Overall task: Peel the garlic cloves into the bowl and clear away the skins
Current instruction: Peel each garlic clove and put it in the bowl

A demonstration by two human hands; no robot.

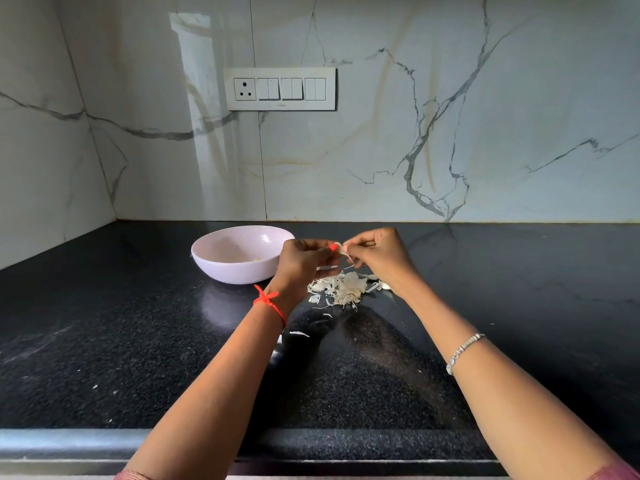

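Here we pinch one garlic clove point(341, 250) with both hands, left hand point(304, 263) and right hand point(382, 258) (fingers curled), above the skins point(343, 287) at frame centre.

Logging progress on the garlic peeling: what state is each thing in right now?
garlic clove: held between both hands above the skins, a strip of skin hanging loose.
left hand: pinches the garlic clove.
right hand: pinches the garlic clove from the other side.
bowl: upright on the countertop, nearly empty.
garlic skins: loose pile on the countertop, beside the bowl, not cleared.
wall socket: nothing plugged in.
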